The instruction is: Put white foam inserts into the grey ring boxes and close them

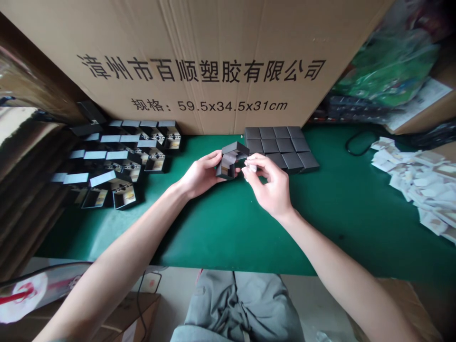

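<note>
My left hand [201, 175] grips a small black hinged box [228, 168], its lid raised, above the middle of the green table. Close to the box's right side, my right hand [271, 185] pinches a small white piece [251, 167] between thumb and fingers; its exact kind is too small to tell. Rows of similar boxes with lids up [124, 194] stand to the left, with something yellowish inside some of them. Behind my right hand lies a block of closed black boxes [281, 145], set edge to edge.
A large printed cardboard carton [199, 42] stands along the back of the green table [228, 232]. White packets or inserts [423, 190] are heaped at the right, near a black cable [356, 145]. Stacked flat cardboard [32, 190] rises at the left edge.
</note>
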`<state>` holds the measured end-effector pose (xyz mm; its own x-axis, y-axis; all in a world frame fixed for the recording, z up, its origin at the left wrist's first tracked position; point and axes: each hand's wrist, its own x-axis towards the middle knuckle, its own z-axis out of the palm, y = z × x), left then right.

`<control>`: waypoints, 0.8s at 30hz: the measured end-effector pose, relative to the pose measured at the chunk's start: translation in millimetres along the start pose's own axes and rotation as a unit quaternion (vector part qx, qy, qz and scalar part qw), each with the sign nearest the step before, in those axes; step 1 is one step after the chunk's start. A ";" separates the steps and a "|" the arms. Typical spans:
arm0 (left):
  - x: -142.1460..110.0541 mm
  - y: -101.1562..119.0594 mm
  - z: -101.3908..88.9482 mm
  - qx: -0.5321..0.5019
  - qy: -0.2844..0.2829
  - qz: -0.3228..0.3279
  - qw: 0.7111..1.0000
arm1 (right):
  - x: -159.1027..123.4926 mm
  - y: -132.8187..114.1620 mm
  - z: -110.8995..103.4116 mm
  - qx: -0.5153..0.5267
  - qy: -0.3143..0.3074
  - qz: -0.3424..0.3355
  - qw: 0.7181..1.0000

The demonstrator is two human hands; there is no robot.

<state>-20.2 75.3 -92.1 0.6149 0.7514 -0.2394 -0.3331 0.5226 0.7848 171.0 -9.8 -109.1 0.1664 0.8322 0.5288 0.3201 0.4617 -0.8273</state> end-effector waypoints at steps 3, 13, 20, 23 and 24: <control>-1.3 -0.5 2.1 0.002 -0.002 0.000 1.000 | -1.6 -3.8 0.2 -0.033 0.025 -0.057 0.998; -3.9 -7.6 8.4 -0.014 -0.039 -0.021 0.999 | -4.2 -7.0 3.0 -0.128 0.031 -0.150 0.980; -4.3 -10.4 11.8 -0.010 -0.039 -0.033 0.999 | -6.3 0.1 7.8 -0.087 0.029 -0.138 0.986; -4.6 -10.8 11.9 -0.014 -0.038 -0.034 0.999 | -5.3 -0.3 8.4 -0.104 0.040 -0.144 0.983; -4.6 -11.1 11.6 -0.014 -0.039 -0.034 0.999 | -4.9 -0.7 8.6 -0.111 0.041 -0.143 0.983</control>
<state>-11.1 61.4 -93.1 0.6900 0.6805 -0.2466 -0.3071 0.5837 0.7516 162.0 -11.6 -112.7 0.1116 0.6473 0.7540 0.5580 0.5870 -0.5866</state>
